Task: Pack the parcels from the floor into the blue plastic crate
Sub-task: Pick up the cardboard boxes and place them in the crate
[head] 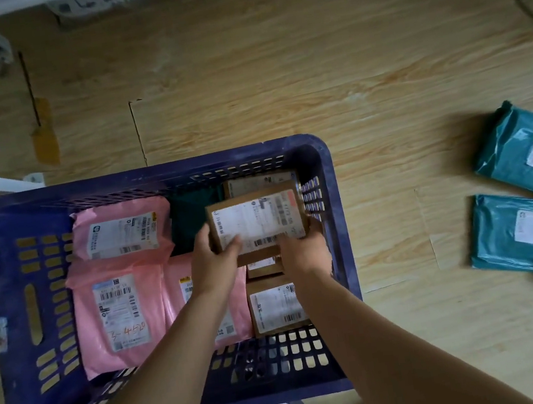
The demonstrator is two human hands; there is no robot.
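Because it is a small, stiff cardboard box (257, 217), probably light, it should keep its shape when taken by opposite edges, as here: the left hand (213, 260) and right hand (304, 251) each grip a near corner, over the right-centre of the blue crate (9, 306). Floppy-looking teal mailers (523, 165) lie on the floor at the frame's right edge.

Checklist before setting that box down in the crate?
1. Grip: left hand and right hand both hold the cardboard box: ok.
2. Box over the blue crate, right side: ok.
3. Level landing on the boxes beneath: cannot tell.
4. Drop path free of the pink mailers, which lie left: ok.
5. Floor emptied: teal parcels lie right of the crate: not ok.
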